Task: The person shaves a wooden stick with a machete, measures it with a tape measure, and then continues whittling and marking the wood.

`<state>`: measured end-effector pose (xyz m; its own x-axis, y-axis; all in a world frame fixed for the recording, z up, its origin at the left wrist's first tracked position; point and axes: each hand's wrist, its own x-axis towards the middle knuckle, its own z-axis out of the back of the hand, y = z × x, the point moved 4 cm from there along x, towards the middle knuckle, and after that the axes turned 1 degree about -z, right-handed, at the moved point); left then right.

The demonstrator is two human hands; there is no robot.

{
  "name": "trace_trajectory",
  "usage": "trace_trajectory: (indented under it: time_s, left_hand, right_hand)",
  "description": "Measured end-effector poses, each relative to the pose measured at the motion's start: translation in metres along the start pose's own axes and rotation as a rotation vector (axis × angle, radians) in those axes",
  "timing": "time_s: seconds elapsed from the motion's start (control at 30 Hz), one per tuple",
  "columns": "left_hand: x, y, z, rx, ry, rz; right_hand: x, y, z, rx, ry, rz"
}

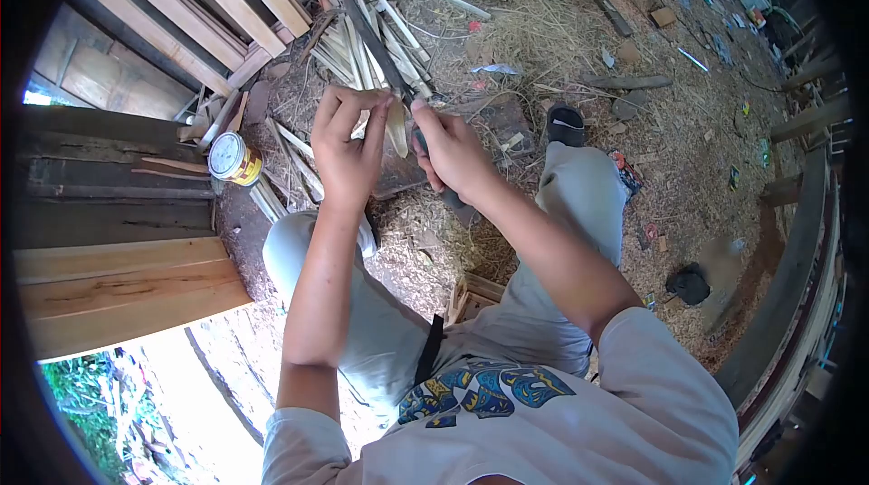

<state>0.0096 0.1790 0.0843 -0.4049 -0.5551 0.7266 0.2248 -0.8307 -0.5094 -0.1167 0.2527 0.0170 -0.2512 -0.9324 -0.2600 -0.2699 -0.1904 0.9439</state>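
Observation:
My right hand [455,154] is wrapped around the dark handle of a machete [366,34]. Its long blade points away from me, up and to the left. My left hand [348,143] is closed in a pinch beside the blade, with thumb and forefinger on a thin pale strip [397,134] that looks like split bamboo. The strip lies right against the blade, between my two hands; part of it is hidden by the fingers and the blade. Past the hands, a pile of similar pale strips [352,52] is spread on the ground under the blade.
A lidded bucket with a yellow label [237,161] stands at left near wooden boards [127,290]. A slatted wooden frame [195,9] is at upper left. Shavings and straw cover the ground. At right lie a stick [627,83] and a dark lump [688,284].

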Motion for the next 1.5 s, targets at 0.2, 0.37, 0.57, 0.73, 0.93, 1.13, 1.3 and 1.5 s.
trace_trajectory:
  time_s: [0.2, 0.37, 0.57, 0.73, 0.93, 1.13, 1.3, 1.5]
  left_hand:
    - [-0.003, 0.009, 0.014, 0.018, 0.000, 0.060]
    - [-0.004, 0.017, 0.024, -0.039, 0.008, 0.103]
    - [-0.009, 0.015, 0.035, 0.070, 0.072, 0.094]
    - [-0.015, 0.014, 0.039, 0.120, 0.069, 0.105]
    - [-0.019, 0.012, 0.040, 0.177, 0.037, 0.075]
    - [-0.021, 0.040, 0.061, 0.246, -0.059, 0.140]
    - [-0.028, 0.049, 0.077, 0.211, -0.142, 0.140]
    - [-0.040, 0.056, 0.086, 0.136, -0.036, 0.294]
  right_hand:
    - [-0.006, 0.002, -0.011, 0.033, 0.061, 0.077]
    - [-0.006, -0.010, -0.019, 0.066, 0.109, -0.009]
    - [-0.007, -0.020, -0.028, 0.088, 0.129, -0.047]
    - [-0.013, -0.010, -0.037, 0.107, 0.179, 0.004]
    - [-0.007, -0.024, -0.041, 0.101, 0.195, 0.064]
    - [0.026, -0.084, -0.043, -0.059, 0.118, -0.035]
    - [0.048, -0.141, -0.029, -0.200, 0.112, -0.328]
    - [0.045, -0.165, -0.031, -0.088, 0.042, -0.332]
